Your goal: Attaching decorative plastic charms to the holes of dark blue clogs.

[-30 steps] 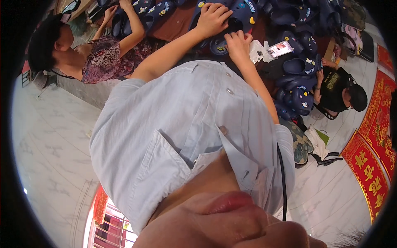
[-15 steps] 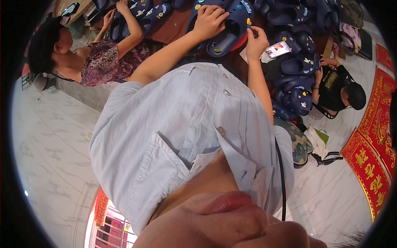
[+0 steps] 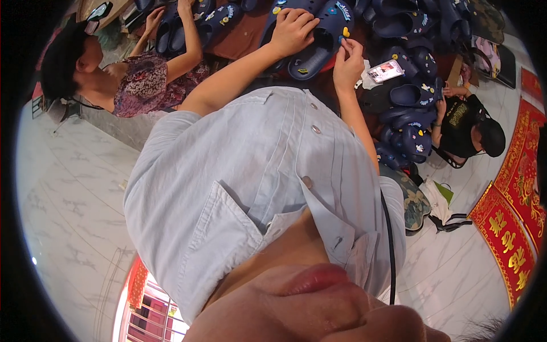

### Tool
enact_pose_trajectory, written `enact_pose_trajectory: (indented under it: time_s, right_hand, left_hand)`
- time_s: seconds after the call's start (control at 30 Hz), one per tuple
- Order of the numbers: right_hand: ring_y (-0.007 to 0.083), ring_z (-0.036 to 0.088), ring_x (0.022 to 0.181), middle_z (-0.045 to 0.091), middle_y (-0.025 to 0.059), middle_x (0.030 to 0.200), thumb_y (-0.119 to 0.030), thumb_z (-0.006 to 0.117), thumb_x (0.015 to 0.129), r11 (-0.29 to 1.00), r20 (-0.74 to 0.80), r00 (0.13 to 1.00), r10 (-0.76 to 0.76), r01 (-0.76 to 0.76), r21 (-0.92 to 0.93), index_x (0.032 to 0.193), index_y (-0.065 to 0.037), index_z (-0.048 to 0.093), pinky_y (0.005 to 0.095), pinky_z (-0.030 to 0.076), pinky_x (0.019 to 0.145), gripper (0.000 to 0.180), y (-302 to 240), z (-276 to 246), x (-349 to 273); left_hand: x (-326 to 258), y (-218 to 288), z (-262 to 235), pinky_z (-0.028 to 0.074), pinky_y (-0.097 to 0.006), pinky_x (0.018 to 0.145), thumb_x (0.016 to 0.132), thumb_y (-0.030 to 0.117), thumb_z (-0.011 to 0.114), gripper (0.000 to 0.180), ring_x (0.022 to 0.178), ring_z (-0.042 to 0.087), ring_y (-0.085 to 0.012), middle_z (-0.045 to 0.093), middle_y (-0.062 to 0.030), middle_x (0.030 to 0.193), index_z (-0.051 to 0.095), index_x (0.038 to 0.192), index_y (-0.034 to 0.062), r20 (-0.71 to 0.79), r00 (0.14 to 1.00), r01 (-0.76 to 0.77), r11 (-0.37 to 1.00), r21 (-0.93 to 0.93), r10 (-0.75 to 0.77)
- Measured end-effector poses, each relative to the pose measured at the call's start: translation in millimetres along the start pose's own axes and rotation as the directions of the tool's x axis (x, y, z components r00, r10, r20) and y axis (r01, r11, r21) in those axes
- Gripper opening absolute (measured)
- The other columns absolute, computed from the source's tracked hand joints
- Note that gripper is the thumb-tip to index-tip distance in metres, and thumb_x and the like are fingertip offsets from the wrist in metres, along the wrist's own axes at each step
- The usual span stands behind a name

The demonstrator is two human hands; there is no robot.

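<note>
A navy blue foam clog (image 3: 308, 66) is in front of me at the top of the view, with small coloured charms on it. My left hand (image 3: 293, 31) is closed over the clog, fingers bent across its upper part. Close by the clog's right side, my right hand (image 3: 348, 65) pinches a small yellow-and-blue shoe charm (image 3: 345, 33) between thumb and fingertips. The charm appears against the clog's edge, but I cannot tell whether it touches. Part of another navy clog lies beside this one, partly hidden by my left hand.
A lit phone (image 3: 385, 71) lies right of my right hand. Many navy clogs (image 3: 405, 96) are piled beyond it. One person in a patterned top (image 3: 142, 82) works at the left; another in black (image 3: 458, 119) handles clogs at the right. The table surface (image 3: 231, 43) is reddish brown.
My right hand has moved left to the clog, bringing the charm to its side. The left hand keeps its hold, and the clog shifts slightly to the right.
</note>
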State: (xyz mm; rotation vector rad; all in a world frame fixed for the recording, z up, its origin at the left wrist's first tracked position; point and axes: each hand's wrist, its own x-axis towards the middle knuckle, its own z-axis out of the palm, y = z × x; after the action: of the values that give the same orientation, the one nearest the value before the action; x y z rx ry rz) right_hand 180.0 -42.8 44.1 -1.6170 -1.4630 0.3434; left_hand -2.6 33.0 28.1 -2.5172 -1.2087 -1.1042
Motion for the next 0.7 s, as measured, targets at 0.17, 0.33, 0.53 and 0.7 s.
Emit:
enact_pose_trajectory:
  time_s: [0.17,0.33,0.53,0.7]
  right_hand:
    - [0.0329,0.061,0.110,0.067,0.0140,0.115,0.002,0.059,0.083,0.999,0.080,0.996,-0.026,0.025,0.022,0.115,-0.002,0.054,0.0416,0.041,0.095,0.033,-9,-3,-7]
    - [0.0312,0.062,0.106,0.068,0.0120,0.113,0.001,0.059,0.083,0.999,0.147,0.989,-0.024,0.027,-0.021,0.112,-0.003,0.058,0.0418,0.042,0.094,0.030,1,-12,3]
    - [0.0303,0.060,0.108,0.071,0.0082,0.110,0.001,0.058,0.083,1.000,0.230,0.973,-0.026,0.022,0.019,0.112,-0.004,0.059,0.0404,0.043,0.093,0.029,3,-22,14]
    - [0.0295,0.059,0.108,0.070,0.0080,0.112,0.000,0.058,0.084,0.994,0.336,0.937,-0.093,0.109,-0.029,0.115,-0.005,0.058,0.0413,0.044,0.092,0.032,2,-26,28]
  left_hand:
    - [0,-2,1,0.034,-0.041,0.095,0.066,0.023,0.075,0.042,0.108,0.055,-0.0168,0.062,0.0027,0.105,0.069,0.107,0.0165,-0.013,1.000,-0.008,1.000,0.003,0.008]
    - [1,-2,1,0.035,-0.042,0.095,0.065,0.023,0.076,0.046,0.108,0.055,-0.0177,0.062,0.0025,0.108,0.068,0.110,0.0168,0.005,1.000,-0.008,1.000,-0.012,0.008]
    - [1,-4,4,0.035,-0.043,0.095,0.064,0.023,0.077,0.051,0.109,0.055,-0.0183,0.062,0.0025,0.110,0.067,0.113,0.0177,0.016,1.000,-0.003,1.000,-0.026,0.004]
    - [-1,-4,5,0.035,-0.042,0.095,0.063,0.024,0.077,0.051,0.109,0.055,-0.0177,0.061,0.0030,0.110,0.067,0.113,0.0182,0.002,1.000,0.006,1.000,-0.003,-0.006]
